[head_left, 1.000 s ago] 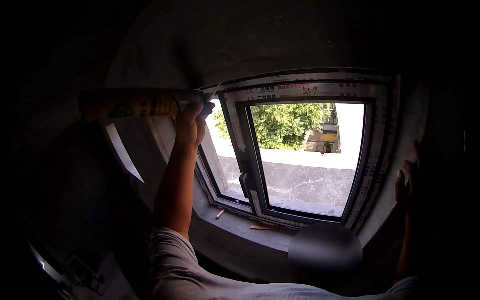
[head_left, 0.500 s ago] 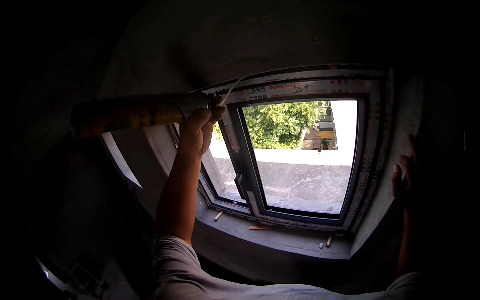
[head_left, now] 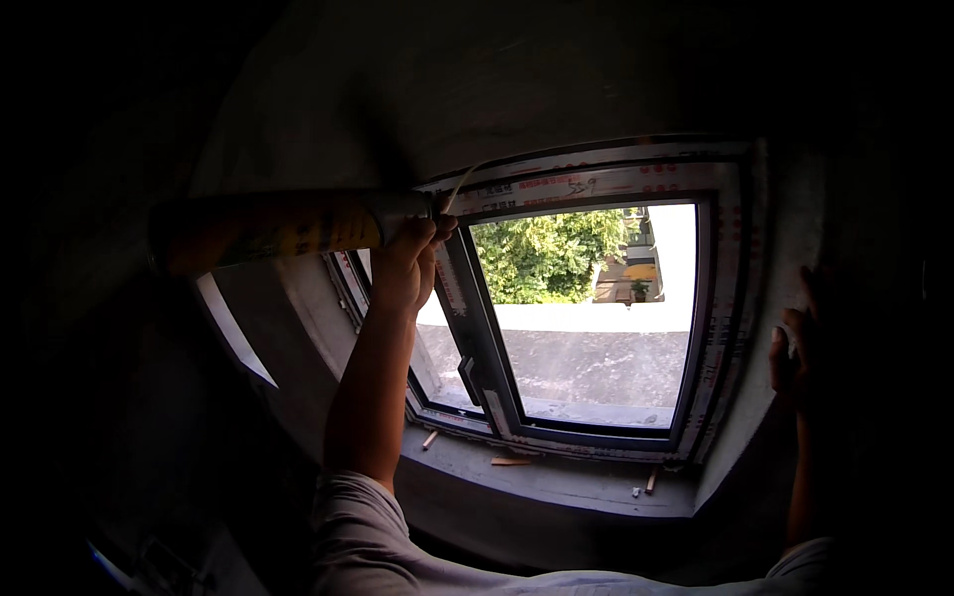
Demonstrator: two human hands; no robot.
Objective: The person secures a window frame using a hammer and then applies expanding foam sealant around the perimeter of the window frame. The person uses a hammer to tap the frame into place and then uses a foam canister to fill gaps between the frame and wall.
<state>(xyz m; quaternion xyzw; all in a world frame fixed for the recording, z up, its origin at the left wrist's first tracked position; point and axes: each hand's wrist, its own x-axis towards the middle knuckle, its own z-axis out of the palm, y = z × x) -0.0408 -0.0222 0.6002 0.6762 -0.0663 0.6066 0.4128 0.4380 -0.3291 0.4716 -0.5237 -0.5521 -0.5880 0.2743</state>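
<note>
Raised in front of the window, my left hand [head_left: 409, 266] is closed around the nozzle end of a foam spray can [head_left: 303, 226]. The can lies almost level, its yellow and dark body stretching left into shadow. From its nozzle a thin pale straw [head_left: 460, 187] slants up to the gap between the top of the window frame [head_left: 636, 181] and the wall above. My fingers partly hide the nozzle. In dim light at the right, my right hand [head_left: 795, 348] is open, its fingers spread against the side wall of the window recess.
On the sill [head_left: 586, 492] lie a flat wood piece [head_left: 511, 461], a small wooden wedge [head_left: 429, 439], another wedge [head_left: 651, 482] and a white scrap [head_left: 636, 492]. A dark window handle [head_left: 469, 380] juts from the middle post. Deep shadow covers the surroundings.
My left hand and the spray can have moved a little to the right along the top of the frame, the straw tip with them. My right hand stays at the side wall.
</note>
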